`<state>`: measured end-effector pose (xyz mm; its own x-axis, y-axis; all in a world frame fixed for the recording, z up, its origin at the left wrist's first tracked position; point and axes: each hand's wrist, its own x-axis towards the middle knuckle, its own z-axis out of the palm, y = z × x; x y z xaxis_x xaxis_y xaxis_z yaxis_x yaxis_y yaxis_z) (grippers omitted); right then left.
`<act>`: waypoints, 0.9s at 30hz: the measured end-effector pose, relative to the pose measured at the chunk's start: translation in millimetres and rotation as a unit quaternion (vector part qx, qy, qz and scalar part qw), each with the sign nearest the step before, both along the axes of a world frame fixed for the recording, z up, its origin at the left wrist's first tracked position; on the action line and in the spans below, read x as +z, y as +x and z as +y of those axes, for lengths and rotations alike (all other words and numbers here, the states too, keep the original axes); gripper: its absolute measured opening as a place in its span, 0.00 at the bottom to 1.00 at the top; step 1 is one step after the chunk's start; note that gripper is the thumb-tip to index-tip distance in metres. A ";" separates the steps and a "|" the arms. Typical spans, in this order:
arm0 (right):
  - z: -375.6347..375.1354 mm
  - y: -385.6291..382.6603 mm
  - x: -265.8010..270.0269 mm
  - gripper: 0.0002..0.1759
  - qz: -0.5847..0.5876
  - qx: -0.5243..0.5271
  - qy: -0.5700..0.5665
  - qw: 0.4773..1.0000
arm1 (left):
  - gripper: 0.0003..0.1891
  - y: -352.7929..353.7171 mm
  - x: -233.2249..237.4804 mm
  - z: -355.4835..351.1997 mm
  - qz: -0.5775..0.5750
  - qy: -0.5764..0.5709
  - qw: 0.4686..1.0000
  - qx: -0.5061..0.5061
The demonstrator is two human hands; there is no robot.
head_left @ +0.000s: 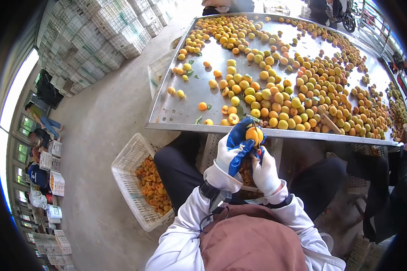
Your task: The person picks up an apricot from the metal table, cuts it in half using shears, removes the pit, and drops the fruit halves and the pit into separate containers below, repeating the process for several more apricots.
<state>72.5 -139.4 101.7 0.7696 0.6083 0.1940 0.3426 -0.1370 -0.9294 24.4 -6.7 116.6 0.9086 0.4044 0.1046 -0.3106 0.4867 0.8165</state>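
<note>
My left hand (233, 147), in a white glove with a blue coated palm, is closed around a yellow-orange apricot (254, 135) just off the table's front edge. My right hand (265, 169), gloved alike, grips a small knife (259, 152) with a red handle. Its thin blade lies against the fruit. Many whole apricots (278, 97) are spread over the metal table (181, 108), with a few leaves among them. A cut apricot half (233, 118) rests near the front edge. Below my hands, a crate (209, 151) between my knees is partly hidden.
A white plastic crate (122, 165) of halved apricots stands on the floor left of my leg. A wooden-looking stick (331, 123) lies among the fruit. Stacked crates (95, 40) rise at the back left. Several people (43, 118) are along the far left wall.
</note>
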 end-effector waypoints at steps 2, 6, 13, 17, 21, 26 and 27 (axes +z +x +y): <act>-3.1 0.1 -6.9 0.07 -0.008 -0.004 -0.022 1.000 | 0.29 2.3 -5.1 -0.2 0.030 -0.025 0.999 -0.027; -4.3 1.9 -36.4 0.07 0.016 -0.010 0.009 1.000 | 0.26 9.8 -23.3 -2.3 0.067 0.063 0.995 -0.029; -15.0 1.2 -43.3 0.12 0.419 0.127 0.117 0.891 | 0.14 10.1 -42.4 -8.9 0.160 0.036 0.986 0.029; -23.9 9.3 -50.5 0.12 0.716 0.224 0.229 0.620 | 0.18 5.2 -38.9 -9.7 0.100 0.051 0.994 -0.018; -21.1 0.3 -33.6 0.10 0.471 0.110 0.152 0.862 | 0.23 8.9 -31.6 -9.8 0.072 -0.006 0.995 -0.068; -36.0 18.6 -24.0 0.12 0.172 -0.030 0.092 0.980 | 0.20 6.1 -31.9 9.8 0.063 0.127 0.989 0.037; -37.1 25.3 -22.7 0.12 0.220 -0.039 0.102 0.969 | 0.20 4.2 -34.5 9.2 0.061 0.127 0.989 0.037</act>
<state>97.8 -176.5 79.0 0.8475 0.5283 -0.0524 -0.0964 0.0561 -0.9938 28.6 2.5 82.1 0.8897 0.4449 0.1023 -0.2291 0.2413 0.9430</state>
